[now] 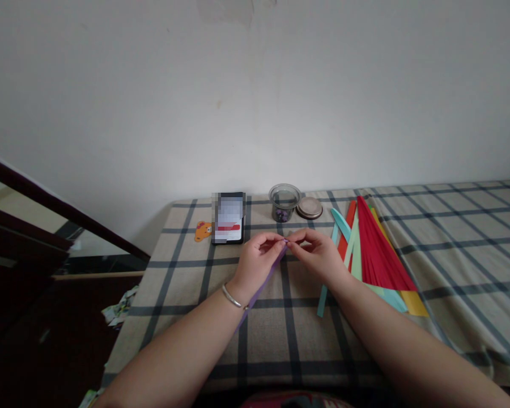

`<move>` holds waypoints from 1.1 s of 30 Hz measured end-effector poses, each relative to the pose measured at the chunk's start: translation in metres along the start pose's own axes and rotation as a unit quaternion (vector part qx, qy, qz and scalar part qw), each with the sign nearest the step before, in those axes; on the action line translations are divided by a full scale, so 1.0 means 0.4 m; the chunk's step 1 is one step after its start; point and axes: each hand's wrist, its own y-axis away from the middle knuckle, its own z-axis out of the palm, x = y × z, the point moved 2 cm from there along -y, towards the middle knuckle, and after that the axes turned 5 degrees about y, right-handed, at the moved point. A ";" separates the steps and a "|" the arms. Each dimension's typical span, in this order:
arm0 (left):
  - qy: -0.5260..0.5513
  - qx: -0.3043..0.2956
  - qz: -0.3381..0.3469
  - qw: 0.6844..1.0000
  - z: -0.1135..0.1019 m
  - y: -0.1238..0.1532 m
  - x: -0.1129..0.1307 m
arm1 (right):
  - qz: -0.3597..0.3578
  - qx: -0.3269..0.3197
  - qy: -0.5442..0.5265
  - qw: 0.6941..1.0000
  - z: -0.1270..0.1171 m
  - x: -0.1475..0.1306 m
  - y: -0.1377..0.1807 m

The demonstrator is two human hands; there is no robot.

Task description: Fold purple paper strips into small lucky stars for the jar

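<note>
My left hand (258, 262) and my right hand (317, 255) meet over the checked cloth, fingertips pinched together on the end of a long purple paper strip (264, 283). The strip runs down and left under my left wrist, which wears a thin bracelet. Just beyond my fingers stands an open clear jar (284, 202) with small purple pieces inside, its lid (309, 207) lying beside it.
A fan of paper strips (376, 255) in red, green, teal, orange and yellow lies at my right. A phone (228, 217) stands propped near the wall, with a small orange bear figure (203, 231) to its left. The checked table (459, 255) extends right; its left edge drops to a dark floor.
</note>
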 end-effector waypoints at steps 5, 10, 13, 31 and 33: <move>0.018 0.001 -0.010 1.000 0.001 -0.001 -0.001 | 0.110 -0.068 -0.150 0.980 0.005 0.020 -0.011; 0.032 0.003 -0.015 0.999 -0.001 -0.002 -0.004 | 0.070 -0.066 -0.103 0.990 0.004 0.016 -0.010; 0.030 0.004 -0.037 0.999 -0.001 -0.001 -0.006 | 0.004 -0.029 -0.012 1.000 0.000 0.007 -0.004; 0.074 0.015 -0.086 0.993 0.000 -0.003 -0.011 | -0.096 -0.008 0.129 0.987 -0.003 -0.005 0.004; 0.082 0.007 -0.090 0.993 0.001 -0.003 -0.016 | -0.122 -0.002 0.158 0.980 -0.005 -0.011 0.007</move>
